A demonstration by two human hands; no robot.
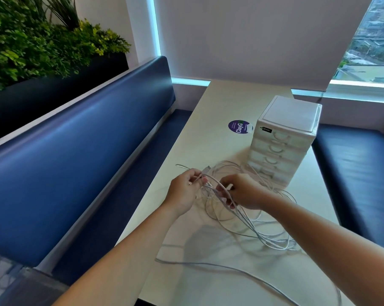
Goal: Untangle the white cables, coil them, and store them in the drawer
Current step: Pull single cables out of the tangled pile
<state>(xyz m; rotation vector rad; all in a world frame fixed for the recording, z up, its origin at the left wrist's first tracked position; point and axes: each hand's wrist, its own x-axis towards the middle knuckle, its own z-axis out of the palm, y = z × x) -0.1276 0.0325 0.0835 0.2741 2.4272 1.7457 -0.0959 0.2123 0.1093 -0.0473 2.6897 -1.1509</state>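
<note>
A tangle of white cables [259,230] lies in loose loops on the pale table [219,102], in front of a small white drawer unit [283,142] whose drawers are all closed. My left hand [184,193] pinches a cable strand near a plug end that sticks up beside its fingers. My right hand [244,193] grips other strands of the same tangle a short way to the right. One long strand [208,265] trails toward the near table edge.
A round purple sticker [238,127] lies on the table left of the drawer unit. Blue padded benches [76,162] flank the table on both sides. A planter with green foliage [32,40] stands behind the left bench. A window is at the far right.
</note>
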